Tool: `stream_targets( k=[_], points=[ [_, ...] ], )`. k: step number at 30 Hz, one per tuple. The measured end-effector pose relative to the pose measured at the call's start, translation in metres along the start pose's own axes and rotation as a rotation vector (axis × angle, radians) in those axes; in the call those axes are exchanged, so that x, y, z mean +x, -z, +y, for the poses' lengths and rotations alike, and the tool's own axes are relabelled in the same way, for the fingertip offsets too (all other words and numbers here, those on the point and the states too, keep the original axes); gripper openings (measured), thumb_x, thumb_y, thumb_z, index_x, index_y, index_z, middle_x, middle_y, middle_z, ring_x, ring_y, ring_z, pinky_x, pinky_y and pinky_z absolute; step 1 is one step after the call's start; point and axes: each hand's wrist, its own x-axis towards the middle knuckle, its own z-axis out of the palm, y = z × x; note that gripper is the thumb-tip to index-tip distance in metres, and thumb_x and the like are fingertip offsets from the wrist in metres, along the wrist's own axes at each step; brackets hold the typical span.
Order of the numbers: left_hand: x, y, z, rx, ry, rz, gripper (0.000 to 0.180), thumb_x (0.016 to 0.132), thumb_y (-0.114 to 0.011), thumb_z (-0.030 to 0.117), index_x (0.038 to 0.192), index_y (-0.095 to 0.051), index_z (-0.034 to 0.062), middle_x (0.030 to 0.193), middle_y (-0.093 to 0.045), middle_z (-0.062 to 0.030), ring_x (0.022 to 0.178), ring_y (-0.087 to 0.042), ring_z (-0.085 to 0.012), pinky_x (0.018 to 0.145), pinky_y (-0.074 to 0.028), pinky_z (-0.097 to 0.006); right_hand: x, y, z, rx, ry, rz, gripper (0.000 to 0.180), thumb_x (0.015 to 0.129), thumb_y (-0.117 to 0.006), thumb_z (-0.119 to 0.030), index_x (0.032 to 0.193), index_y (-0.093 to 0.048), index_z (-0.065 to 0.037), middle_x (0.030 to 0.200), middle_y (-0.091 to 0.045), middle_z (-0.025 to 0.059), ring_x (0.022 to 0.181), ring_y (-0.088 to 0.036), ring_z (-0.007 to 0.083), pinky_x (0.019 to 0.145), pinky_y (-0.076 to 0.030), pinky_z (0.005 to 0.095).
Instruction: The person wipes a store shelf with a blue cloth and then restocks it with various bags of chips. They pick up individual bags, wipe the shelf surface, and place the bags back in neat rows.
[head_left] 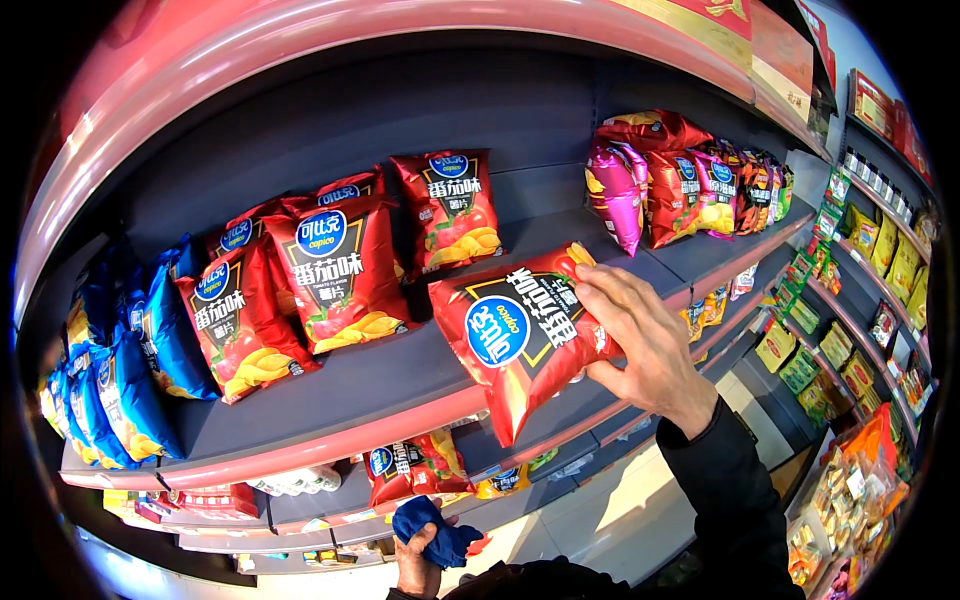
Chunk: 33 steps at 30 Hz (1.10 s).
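1. Red chip bag (520, 345) lies aslant over the pink shelf edge (350, 430) in this view: most of its body shows above that edge, and its lower left corner reaches down past it.
2. Right hand (650, 345), sleeved in black (720, 485), comes from the right below the pink shelf edge; its grip is closed on the bag's right end, fingers across the upper side and thumb along the lower side.
3. From that grip the bag lies to the left. Its long axis runs leftward and somewhat downward, with the round blue logo toward the far end, so it sits roughly a quarter turn or more off the upright bags behind the pink shelf edge.
4. Whether the bag touches the pink shelf edge or hangs just in front of it is hard to judge through the fisheye.
5. Left hand (415, 568) is below the pink shelf edge, its grip wrapped round a dark blue cloth-like bundle (437, 530), well apart from the bag; the right hand is the only one on it.
6. Behind the pink shelf edge stand a lone red bag (455, 212), a red cluster (335, 275) to its left, blue bags (130, 400) at the left end, and purple bags (617, 195) toward the right end.
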Motion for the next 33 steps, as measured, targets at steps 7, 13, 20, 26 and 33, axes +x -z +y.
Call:
stream_targets(
  k=[7, 13, 20, 26, 33],
  points=[
    [0.002, 0.013, -0.002, -0.024, -0.053, -0.089, 0.056, 0.086, -0.077, 0.015, 0.136, -0.054, 0.0024, 0.124, -0.065, -0.0117, 0.107, -0.066, -0.0247, 0.094, -0.057, -0.04, 0.006, -0.016, 0.005, 0.0, 0.005, 0.007, 0.079, 0.067, -0.078, -0.002, 0.142, -0.055, -0.005, 0.143, -0.057, 0.0141, 0.128, -0.058, 0.0376, 0.104, -0.052, 0.0471],
    [0.002, 0.02, -0.011, -0.022, -0.039, -0.056, 0.057, 0.087, -0.075, 0.019, 0.137, -0.053, 0.0024, 0.125, -0.064, -0.0115, 0.11, -0.066, -0.0259, 0.1, -0.054, -0.042, 0.018, -0.038, 0.006, 0.016, -0.174, 0.116, 0.076, 0.072, -0.08, -0.008, 0.142, -0.051, -0.004, 0.14, -0.059, 0.0158, 0.126, -0.058, 0.0391, 0.102, -0.052, 0.0467],
    [0.001, 0.009, -0.008, -0.04, -0.044, -0.069, 0.059, 0.087, -0.077, 0.019, 0.139, -0.052, 0.0045, 0.128, -0.063, -0.0117, 0.114, -0.064, -0.0265, 0.104, -0.053, -0.046, 0.064, -0.076, 0.007, -0.044, -0.558, 0.237, 0.071, 0.076, -0.08, -0.019, 0.139, -0.051, -0.005, 0.134, -0.061, 0.0153, 0.117, -0.061, 0.0368, 0.094, -0.055, 0.0483],
    [0.006, 0.016, -0.013, -0.037, -0.026, -0.048, 0.058, 0.086, -0.076, 0.018, 0.137, -0.053, 0.0049, 0.126, -0.063, -0.0114, 0.114, -0.064, -0.0251, 0.105, -0.052, -0.046, 0.086, -0.123, 0.005, -0.18, -0.57, 0.316, 0.075, 0.076, -0.085, -0.022, 0.139, -0.051, 0.001, 0.144, -0.053, 0.0203, 0.122, -0.055, 0.0393, 0.092, -0.057, 0.0472],
    [0.001, 0.019, -0.007, -0.02, 0.046, 0.068, 0.069, 0.083, -0.074, 0.02, 0.143, -0.045, 0.0011, 0.129, -0.064, -0.0215, 0.107, -0.067, -0.0365, 0.093, -0.057, -0.056, 0.086, -0.128, -0.007, 0.031, -0.595, 0.139, 0.08, 0.08, -0.083, -0.035, 0.141, -0.048, 0.004, 0.148, -0.049, 0.0232, 0.135, -0.049, 0.04, 0.101, -0.054, 0.049]
  ],
)
